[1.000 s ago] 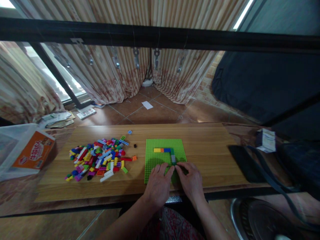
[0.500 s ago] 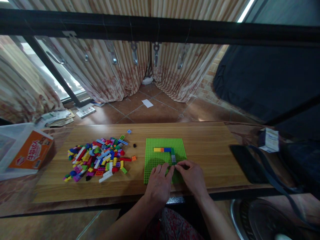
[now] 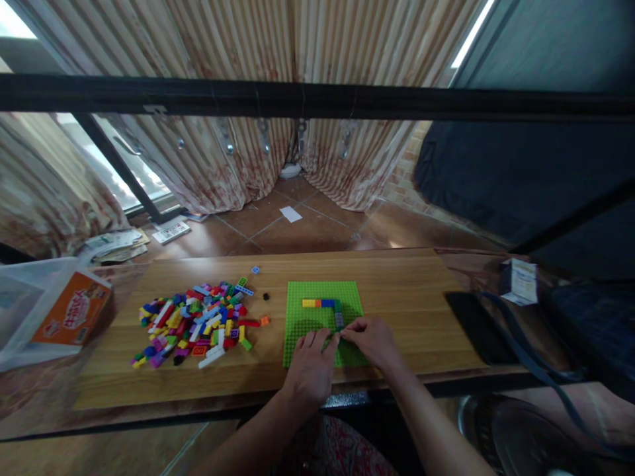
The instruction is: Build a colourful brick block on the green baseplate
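On the wooden board lies a green studded baseplate (image 3: 298, 291). A row of toy bricks on it runs from a yellow brick (image 3: 308, 303) through an orange brick (image 3: 318, 303) and a blue brick (image 3: 328, 303), then turns at a dark green brick (image 3: 338, 306) down to a grey brick (image 3: 339, 320). My left hand (image 3: 312, 363) rests on the plate's near part, fingers stretched out, thumb by the row's near end. From the right, my right hand (image 3: 372, 340) pinches at that same end. Its fingertips hide whatever is between them.
A heap of mixed bricks (image 3: 198, 324) covers the board's left side, with a few strays such as an orange piece (image 3: 264, 320). A clear plastic box (image 3: 34, 281) with an orange label stands at far left. A black flat case (image 3: 476, 327) and a strap lie right.
The camera view has tilted up slightly, so the scene sits lower in the picture. Both hands stay at the near end of the brick row, with only slight finger movement.
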A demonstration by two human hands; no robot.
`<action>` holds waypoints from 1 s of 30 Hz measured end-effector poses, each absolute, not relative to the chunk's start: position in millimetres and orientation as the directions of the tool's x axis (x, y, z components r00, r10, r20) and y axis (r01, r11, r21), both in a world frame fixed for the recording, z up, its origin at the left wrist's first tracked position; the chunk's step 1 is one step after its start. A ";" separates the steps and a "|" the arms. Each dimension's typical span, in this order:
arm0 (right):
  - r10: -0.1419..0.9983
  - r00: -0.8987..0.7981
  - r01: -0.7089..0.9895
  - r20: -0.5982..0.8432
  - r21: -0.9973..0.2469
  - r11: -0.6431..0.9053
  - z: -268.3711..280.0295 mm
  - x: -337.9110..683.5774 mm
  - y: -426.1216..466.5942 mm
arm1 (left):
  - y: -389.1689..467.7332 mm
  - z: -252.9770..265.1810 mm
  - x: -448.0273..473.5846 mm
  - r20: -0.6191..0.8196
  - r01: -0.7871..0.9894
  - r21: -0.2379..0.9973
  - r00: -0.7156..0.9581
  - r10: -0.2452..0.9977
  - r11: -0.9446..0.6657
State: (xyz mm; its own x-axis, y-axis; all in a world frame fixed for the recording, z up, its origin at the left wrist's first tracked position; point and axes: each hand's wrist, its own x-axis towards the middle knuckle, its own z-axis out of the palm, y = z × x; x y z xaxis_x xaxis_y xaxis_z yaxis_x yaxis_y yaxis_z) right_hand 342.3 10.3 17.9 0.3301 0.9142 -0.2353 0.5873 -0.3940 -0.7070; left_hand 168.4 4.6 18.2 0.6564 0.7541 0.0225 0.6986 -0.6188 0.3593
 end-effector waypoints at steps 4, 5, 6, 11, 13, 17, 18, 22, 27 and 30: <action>0.932 0.296 0.508 -0.211 -0.791 -0.340 16.4 355.2 6.6 | 2.5 16.0 165.6 0.053 0.706 0.357 0.639 0.767 -0.612; 0.932 0.302 0.495 -0.199 -0.803 -0.332 15.9 358.3 4.7 | 1.9 16.4 166.5 0.060 0.712 0.353 0.630 0.774 -0.606; 0.932 0.309 0.485 -0.190 -0.811 -0.326 15.6 360.8 2.7 | 1.3 17.3 168.3 0.067 0.720 0.347 0.620 0.782 -0.601; 0.941 0.307 0.459 -0.141 -0.844 -0.276 12.9 363.6 -4.5 | -0.2 24.3 184.0 0.102 0.767 0.263 0.581 0.808 -0.585; 0.940 0.315 0.460 -0.129 -0.845 -0.271 10.8 362.2 -5.3 | -0.1 24.7 189.1 0.097 0.780 0.222 0.580 0.809 -0.585; 0.941 0.316 0.465 -0.125 -0.844 -0.269 6.9 360.5 -5.5 | 1.1 19.8 194.0 0.076 0.781 0.154 0.601 0.795 -0.605; 0.940 0.316 0.474 -0.125 -0.838 -0.271 6.4 360.3 -5.5 | 1.4 18.1 195.0 0.073 0.781 0.136 0.606 0.792 -0.610; 0.932 0.346 0.526 -0.107 -0.801 -0.287 5.7 358.5 -6.3 | 1.7 14.1 200.3 0.072 0.762 0.097 0.637 0.768 -0.641; 0.928 0.368 0.575 -0.062 -0.769 -0.279 3.5 355.4 -9.9 | -0.3 13.7 199.8 0.111 0.747 0.165 0.635 0.765 -0.644; 0.918 0.396 0.585 -0.009 -0.769 -0.260 -0.7 353.8 -14.5 | -3.9 13.5 189.7 0.164 0.724 0.254 0.621 0.766 -0.641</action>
State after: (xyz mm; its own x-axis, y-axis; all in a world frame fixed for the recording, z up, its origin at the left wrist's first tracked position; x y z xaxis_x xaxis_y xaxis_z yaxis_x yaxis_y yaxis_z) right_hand 353.8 -14.5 -0.7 0.3958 0.9183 -0.0093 0.5846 -0.2598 -0.7686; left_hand 189.7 -3.9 13.5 0.6211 0.7664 0.1640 0.7240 -0.6412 0.2544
